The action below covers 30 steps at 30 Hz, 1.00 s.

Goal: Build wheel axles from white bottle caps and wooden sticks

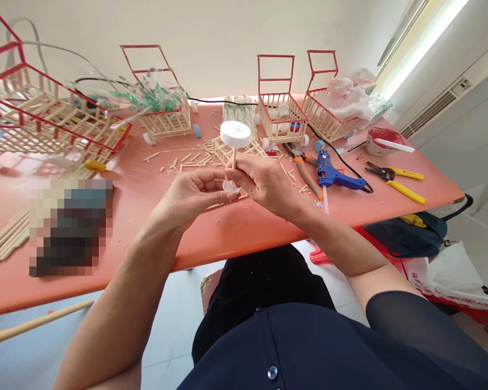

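Observation:
My right hand (264,179) pinches a thin wooden stick (234,157) that stands upright. On the stick's top end sits a white bottle cap (236,134). A second white cap (230,187) is at the lower end, between the fingertips of my left hand (195,192), whose thumb and fingers are closed on it. Whether the stick touches this lower cap is hidden by my fingers. Just beyond my hands, a small stick frame (217,150) lies among cut wooden pieces (191,158) on the orange table (228,233).
Small stick carts with red handles line the back: a large one (61,108), one with green sprigs (168,122), one with caps (282,116), another (325,114). At right lie pliers (309,173), a blue glue gun (333,176), yellow-handled wire strippers (394,176) and a paint cup (384,142).

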Tool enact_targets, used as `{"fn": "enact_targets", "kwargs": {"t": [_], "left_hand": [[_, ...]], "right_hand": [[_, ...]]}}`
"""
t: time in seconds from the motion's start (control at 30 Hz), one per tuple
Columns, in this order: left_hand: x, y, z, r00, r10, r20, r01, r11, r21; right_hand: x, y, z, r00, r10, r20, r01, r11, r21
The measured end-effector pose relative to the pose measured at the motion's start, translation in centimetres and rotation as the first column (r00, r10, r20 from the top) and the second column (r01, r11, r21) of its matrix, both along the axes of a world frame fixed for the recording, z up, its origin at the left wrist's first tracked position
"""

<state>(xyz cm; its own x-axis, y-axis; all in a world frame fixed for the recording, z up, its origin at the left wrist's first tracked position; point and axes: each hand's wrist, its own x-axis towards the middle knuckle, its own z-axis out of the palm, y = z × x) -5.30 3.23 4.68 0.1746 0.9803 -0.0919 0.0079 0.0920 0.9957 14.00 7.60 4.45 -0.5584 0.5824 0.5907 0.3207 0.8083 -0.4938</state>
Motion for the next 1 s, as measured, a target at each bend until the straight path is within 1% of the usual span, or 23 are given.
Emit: {"fn": "enact_targets", "kwargs": {"t": [0.17,0.43,0.63,1.0], "left_hand": [[0.11,-0.06,0.17,1.000,-0.003,-0.011,0.003,1.000,0.009],[0.21,-0.07,0.18,1.000,0.024,0.005,-0.024,1.000,0.011],[0.20,-0.07,0.20,1.000,0.006,0.007,-0.006,1.000,0.008],[0.21,-0.11,0.31,1.000,0.019,-0.015,-0.019,1.000,-0.002]], "right_hand": [[0.01,0.02,-0.01,1.000,0.000,-0.005,0.000,1.000,0.006],[-0.04,0.04,0.00,1.000,-0.003,0.000,0.003,1.000,-0.002],[-0.02,-0.02,0.06,1.000,-0.005,0.006,0.005,1.000,-0.008],[0.03,-0.11,0.20,1.000,0.000,-0.006,0.000,0.999,-0.034]]}}
